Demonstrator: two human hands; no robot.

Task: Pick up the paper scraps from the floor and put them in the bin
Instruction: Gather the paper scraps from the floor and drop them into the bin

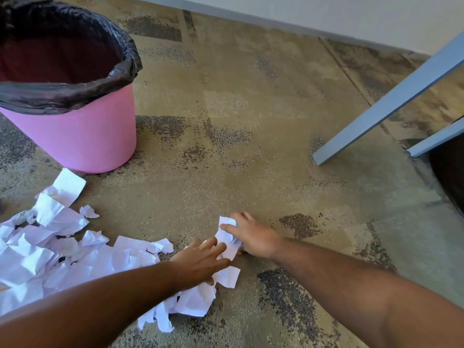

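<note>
Nearest the camera, two bare forearms are being extended over a patterned carpet (251, 116), mottled tan with dark speckled patches; the left hand (198, 262) is being laid flat, fingers spread, on the right-hand end of a heap of paper scraps (62, 254); the right hand (253, 238) is being pressed on a single white scrap (229, 238), fingers parted over it, the thumb hidden beneath; whether that scrap is being gripped or only touched cannot be told; the two hands are being held just beside each other, with that scrap between them.

The torn and crumpled white pieces are being spread across the lower-left part of the carpet, from the left edge of the view toward the hands, some lying under the left wrist; a few separate pieces are lying at the heap's far edge, near the base of the bin.

Farther off, toward the upper left, a pink bin (82, 136) is being carried upright by the carpet, lined with a black bag (62, 94) folded over its rim; its dark inside is being shown only in part.

To the right, grey-blue furniture legs (386, 101) are being seen slanting across the carpet; beyond, a grey skirting board (251, 18) is being run along the foot of a pale wall (326, 8).
</note>
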